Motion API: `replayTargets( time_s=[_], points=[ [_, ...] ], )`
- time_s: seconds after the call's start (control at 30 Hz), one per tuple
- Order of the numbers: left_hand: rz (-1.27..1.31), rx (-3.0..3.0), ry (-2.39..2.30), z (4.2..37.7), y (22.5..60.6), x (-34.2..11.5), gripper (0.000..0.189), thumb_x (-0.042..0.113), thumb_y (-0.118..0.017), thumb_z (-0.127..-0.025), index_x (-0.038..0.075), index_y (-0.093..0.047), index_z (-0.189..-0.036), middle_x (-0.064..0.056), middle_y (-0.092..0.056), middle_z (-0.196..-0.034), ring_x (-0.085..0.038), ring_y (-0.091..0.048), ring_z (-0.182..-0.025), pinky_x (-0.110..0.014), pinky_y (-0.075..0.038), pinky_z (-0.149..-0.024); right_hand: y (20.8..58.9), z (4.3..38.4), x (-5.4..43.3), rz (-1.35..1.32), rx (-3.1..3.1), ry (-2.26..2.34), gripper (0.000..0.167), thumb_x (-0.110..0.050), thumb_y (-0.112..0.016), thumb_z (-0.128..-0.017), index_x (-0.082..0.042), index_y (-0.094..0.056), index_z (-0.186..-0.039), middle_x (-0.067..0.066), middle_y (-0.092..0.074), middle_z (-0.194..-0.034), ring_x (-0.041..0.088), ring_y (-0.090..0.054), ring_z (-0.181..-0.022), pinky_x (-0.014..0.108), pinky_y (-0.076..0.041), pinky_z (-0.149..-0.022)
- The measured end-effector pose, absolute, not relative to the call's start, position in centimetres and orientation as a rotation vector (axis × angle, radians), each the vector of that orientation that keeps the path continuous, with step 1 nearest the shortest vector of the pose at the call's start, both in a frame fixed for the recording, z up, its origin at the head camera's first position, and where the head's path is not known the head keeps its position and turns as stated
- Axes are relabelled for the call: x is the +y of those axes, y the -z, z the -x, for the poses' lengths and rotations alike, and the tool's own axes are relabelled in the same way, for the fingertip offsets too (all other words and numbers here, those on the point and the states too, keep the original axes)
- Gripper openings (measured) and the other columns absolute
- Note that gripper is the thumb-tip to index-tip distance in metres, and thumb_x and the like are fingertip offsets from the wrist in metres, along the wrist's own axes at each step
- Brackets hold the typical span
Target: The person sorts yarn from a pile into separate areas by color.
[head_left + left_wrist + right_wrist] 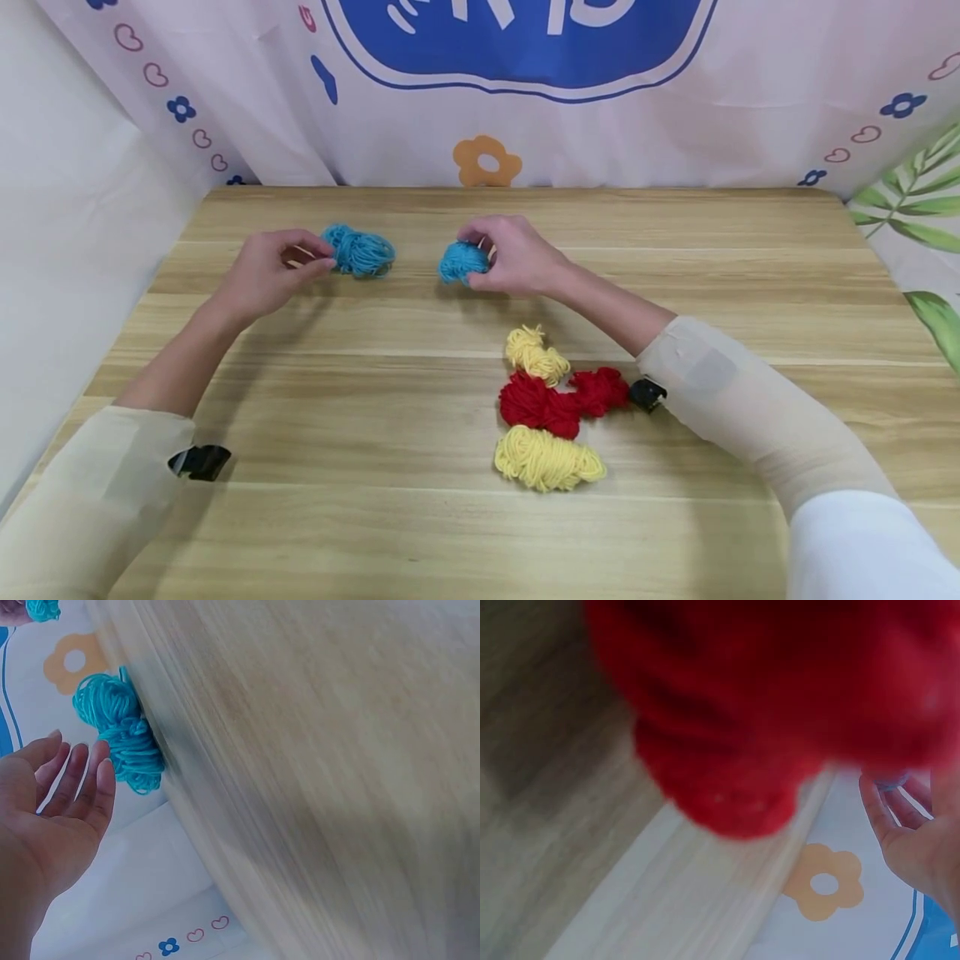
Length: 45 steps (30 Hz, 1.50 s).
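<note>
A blue yarn skein (360, 252) lies at the back left of the wooden table. My left hand (272, 271) is at its left end, and in the left wrist view the fingers of that hand (56, 802) are loosely bent with nothing held. Whether the fingertips touch the yarn I cannot tell. To the right, my right hand (517, 254) grips a second blue yarn skein (461, 262) between thumb and fingers. In the right wrist view red yarn (735, 780) fills the near part, and the right hand (919, 832) shows only partly at the edge.
Right of the middle, below my right forearm, lie a yellow skein (536, 354), red yarn (536, 404) in two bunches, and another yellow skein (549, 458). A printed white curtain (600, 142) hangs behind the table's back edge.
</note>
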<state>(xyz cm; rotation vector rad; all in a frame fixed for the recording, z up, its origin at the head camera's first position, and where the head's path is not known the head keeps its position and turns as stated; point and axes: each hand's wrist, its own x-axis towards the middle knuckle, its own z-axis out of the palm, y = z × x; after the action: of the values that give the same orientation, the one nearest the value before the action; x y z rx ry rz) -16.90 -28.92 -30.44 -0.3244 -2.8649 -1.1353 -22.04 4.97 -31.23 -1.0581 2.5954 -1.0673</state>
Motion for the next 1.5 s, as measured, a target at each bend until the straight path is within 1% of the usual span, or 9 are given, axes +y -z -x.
replayTargets(
  time_s=[0.23, 0.4, 0.67, 0.93, 1.17, 1.5],
  points=[
    [0.348, -2.856, 1.126, 16.6, 30.4, -28.8, 0.017, 0.006, -0.072, -0.097, -0.007, -0.073, -0.108, -0.022, -0.072, -0.104, 0.009, -0.061, -0.077, -0.012, -0.051, -0.065, 31.4, 22.3, 4.8, 1.039, 2.595, 1.060, 0.044, -0.011, -0.079, -0.084, 0.002, -0.067, -0.124, 0.012, -0.071, -0.110, 0.022, -0.066, -0.098, 0.030, -0.058, -0.081],
    [0.352, -2.866, 1.127, 16.4, 30.3, -28.7, 0.016, 0.006, -0.072, -0.097, -0.006, -0.073, -0.108, -0.021, -0.072, -0.104, 0.008, -0.061, -0.077, -0.012, -0.051, -0.066, 31.4, 22.4, 4.7, 1.030, 2.594, 1.057, 0.044, -0.012, -0.079, -0.084, 0.001, -0.067, -0.124, 0.012, -0.072, -0.110, 0.022, -0.066, -0.098, 0.031, -0.058, -0.082],
    [0.370, -2.913, 1.110, 15.9, 30.0, -28.4, 0.018, 0.007, -0.070, -0.099, -0.005, -0.073, -0.112, -0.021, -0.072, -0.109, 0.005, -0.060, -0.082, -0.011, -0.051, -0.070, 30.8, 22.5, 4.3, 1.038, 2.593, 1.042, 0.043, -0.012, -0.078, -0.084, 0.001, -0.067, -0.124, 0.012, -0.072, -0.111, 0.023, -0.067, -0.099, 0.031, -0.058, -0.083],
    [0.458, -2.906, 1.102, 15.7, 30.1, -28.3, 0.018, 0.005, -0.070, -0.099, -0.006, -0.072, -0.112, -0.022, -0.072, -0.109, 0.005, -0.060, -0.087, -0.009, -0.050, -0.073, 30.6, 22.7, 3.8, 1.037, 2.581, 1.033, 0.042, -0.011, -0.079, -0.085, 0.001, -0.066, -0.124, 0.013, -0.071, -0.111, 0.023, -0.067, -0.100, 0.031, -0.058, -0.084],
    [0.474, -2.920, 1.090, 15.4, 30.0, -28.0, 0.018, 0.005, -0.069, -0.100, -0.006, -0.072, -0.113, -0.021, -0.072, -0.109, 0.004, -0.060, -0.089, -0.009, -0.050, -0.074, 30.5, 23.0, 3.6, 1.025, 2.583, 1.008, 0.043, -0.012, -0.078, -0.086, 0.000, -0.066, -0.126, 0.012, -0.071, -0.113, 0.024, -0.066, -0.103, 0.032, -0.057, -0.087],
    [0.532, -2.886, 1.098, 15.2, 29.9, -28.1, 0.015, 0.001, -0.069, -0.098, -0.006, -0.072, -0.111, -0.021, -0.073, -0.107, 0.008, -0.060, -0.088, -0.009, -0.051, -0.074, 30.4, 23.4, 2.9, 1.014, 2.587, 0.958, 0.043, -0.013, -0.078, -0.088, -0.001, -0.066, -0.128, 0.011, -0.070, -0.116, 0.021, -0.064, -0.107, 0.032, -0.054, -0.092]
  ],
)
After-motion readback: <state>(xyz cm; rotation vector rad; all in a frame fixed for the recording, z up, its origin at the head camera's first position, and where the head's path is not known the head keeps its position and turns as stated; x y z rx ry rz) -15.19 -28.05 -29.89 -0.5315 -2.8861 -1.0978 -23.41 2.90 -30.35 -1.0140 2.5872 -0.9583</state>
